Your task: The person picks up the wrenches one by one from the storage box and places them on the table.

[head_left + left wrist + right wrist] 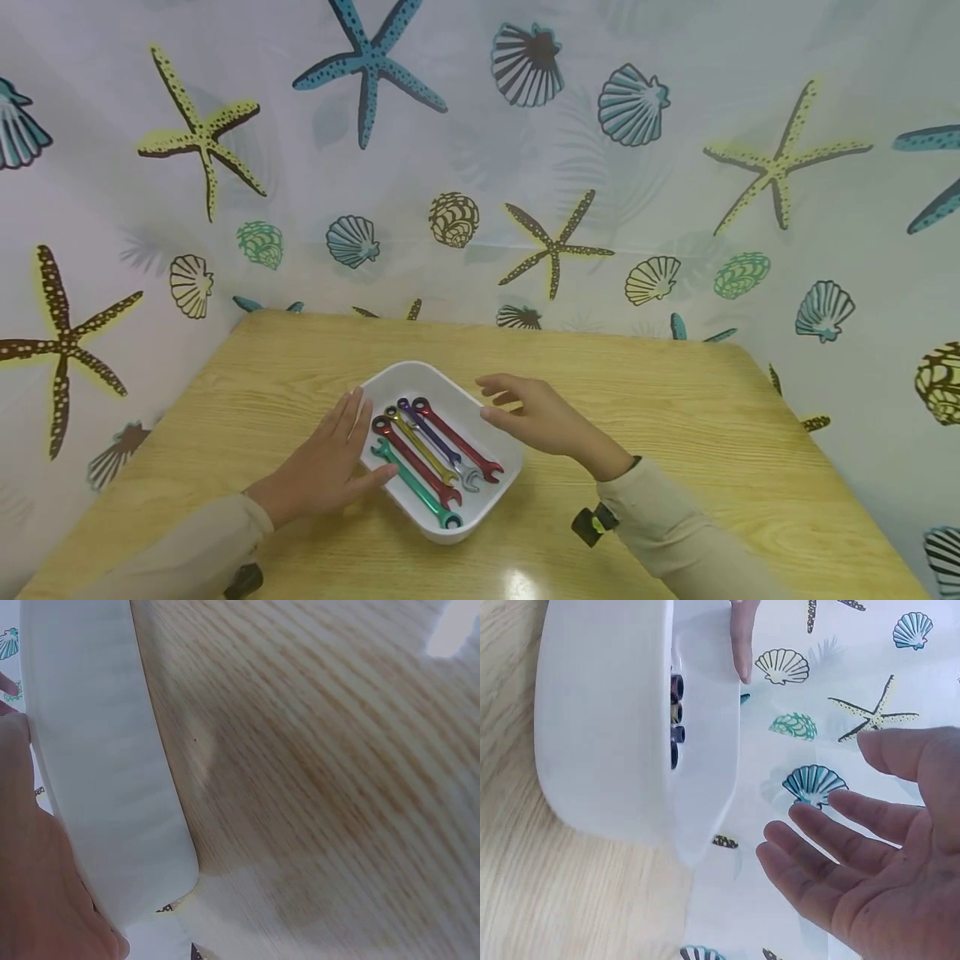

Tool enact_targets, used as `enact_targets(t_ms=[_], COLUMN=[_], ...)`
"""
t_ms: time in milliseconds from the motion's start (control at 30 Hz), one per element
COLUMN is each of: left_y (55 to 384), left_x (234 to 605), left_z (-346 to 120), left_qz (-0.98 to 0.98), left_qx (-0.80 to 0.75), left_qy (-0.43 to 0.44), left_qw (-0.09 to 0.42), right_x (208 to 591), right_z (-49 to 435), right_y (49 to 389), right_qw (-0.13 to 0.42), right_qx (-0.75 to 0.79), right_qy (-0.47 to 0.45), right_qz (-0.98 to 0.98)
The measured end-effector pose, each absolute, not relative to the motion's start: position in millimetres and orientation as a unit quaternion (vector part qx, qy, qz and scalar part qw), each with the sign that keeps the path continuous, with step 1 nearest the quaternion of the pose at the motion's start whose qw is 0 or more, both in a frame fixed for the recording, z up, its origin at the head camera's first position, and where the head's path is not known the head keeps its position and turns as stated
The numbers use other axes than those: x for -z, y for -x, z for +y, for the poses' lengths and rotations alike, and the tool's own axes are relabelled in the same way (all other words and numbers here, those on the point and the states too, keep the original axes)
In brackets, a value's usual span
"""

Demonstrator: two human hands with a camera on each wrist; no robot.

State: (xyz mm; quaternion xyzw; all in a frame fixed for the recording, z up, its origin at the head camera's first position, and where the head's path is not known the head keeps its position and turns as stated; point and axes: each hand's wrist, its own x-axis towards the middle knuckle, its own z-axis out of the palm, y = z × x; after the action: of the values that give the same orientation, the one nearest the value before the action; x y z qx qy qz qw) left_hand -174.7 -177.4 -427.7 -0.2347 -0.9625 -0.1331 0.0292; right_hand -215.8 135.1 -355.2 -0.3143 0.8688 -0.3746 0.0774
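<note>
Left hand (322, 467) straight-fingered, right hand (547, 417) relaxed, the head view shows five whole wrenches (431, 456), the right-wrist view only ends.

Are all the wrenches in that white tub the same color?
No, the wrenches in the white tub show several colors, including green, red, yellow and purple.

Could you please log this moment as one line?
White tub: on table, wrenches inside | left hand: at left side, holding nothing | right hand: near right side, holding nothing
</note>
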Motion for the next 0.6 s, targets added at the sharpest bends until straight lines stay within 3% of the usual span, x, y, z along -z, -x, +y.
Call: enact_targets(t_ms=[600], left_y=[174.0], left_x=[424.9], left_z=[-172.6], left_qz=[-0.962], left_qx=[0.142], left_qy=[0.233], left_qw=[0.023], right_x=[418.2], right_z=[48.2], right_y=[230.2], right_qw=[0.053], right_qx=[0.288], right_qy=[0.201], right_qz=[0.935])
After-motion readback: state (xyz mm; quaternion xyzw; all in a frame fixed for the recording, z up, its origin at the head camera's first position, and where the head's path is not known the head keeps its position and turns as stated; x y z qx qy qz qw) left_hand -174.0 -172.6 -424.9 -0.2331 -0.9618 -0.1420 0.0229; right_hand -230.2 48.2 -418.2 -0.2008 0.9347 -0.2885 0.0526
